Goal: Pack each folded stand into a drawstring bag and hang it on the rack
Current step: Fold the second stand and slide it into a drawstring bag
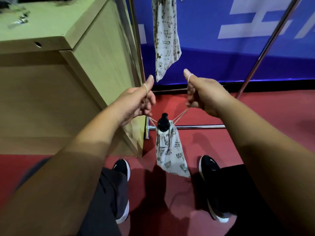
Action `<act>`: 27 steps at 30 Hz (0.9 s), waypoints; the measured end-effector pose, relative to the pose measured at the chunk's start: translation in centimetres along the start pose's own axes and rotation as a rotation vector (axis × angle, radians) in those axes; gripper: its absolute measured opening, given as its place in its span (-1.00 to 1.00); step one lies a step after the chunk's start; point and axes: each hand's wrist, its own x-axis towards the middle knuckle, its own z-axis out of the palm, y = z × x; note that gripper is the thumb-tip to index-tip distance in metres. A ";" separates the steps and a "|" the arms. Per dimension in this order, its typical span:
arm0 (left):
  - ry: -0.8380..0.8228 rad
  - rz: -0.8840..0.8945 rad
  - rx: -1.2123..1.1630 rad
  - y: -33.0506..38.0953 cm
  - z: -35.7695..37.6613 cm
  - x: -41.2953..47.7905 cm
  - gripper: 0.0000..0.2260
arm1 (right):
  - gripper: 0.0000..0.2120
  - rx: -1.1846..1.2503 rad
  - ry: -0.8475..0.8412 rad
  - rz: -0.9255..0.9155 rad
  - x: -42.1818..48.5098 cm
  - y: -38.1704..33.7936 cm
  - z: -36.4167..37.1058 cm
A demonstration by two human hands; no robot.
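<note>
Left hand and right hand: fingers curled, each gripping a cord looped over its thumb. Leaf-print drawstring bag hangs between them, off the desk corner; black stand protrudes from its gathered mouth. Cat-print bag hangs on the rack beyond.

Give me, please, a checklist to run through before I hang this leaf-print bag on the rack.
1. Left hand grips drawstring, looped over thumb: ok.
2. Right hand grips its other end likewise: ok.
3. Stand fully inside leaf-print bag: not ok, black top pokes out.
4. Free spot on rack beside cat-print bag: cannot tell, top out of view.
</note>
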 end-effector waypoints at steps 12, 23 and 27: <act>0.238 0.165 -0.028 -1.0 3.2 1.9 -0.76 | -0.55 -0.108 -0.101 -0.150 0.3 1.0 2.6; 0.316 0.223 0.022 -1.9 4.9 3.2 -0.99 | -0.66 -0.086 -0.039 -0.063 1.2 1.4 3.4; 0.349 0.259 0.124 -2.1 5.3 4.0 -0.93 | -0.69 -0.032 -0.009 -0.015 1.7 1.4 3.5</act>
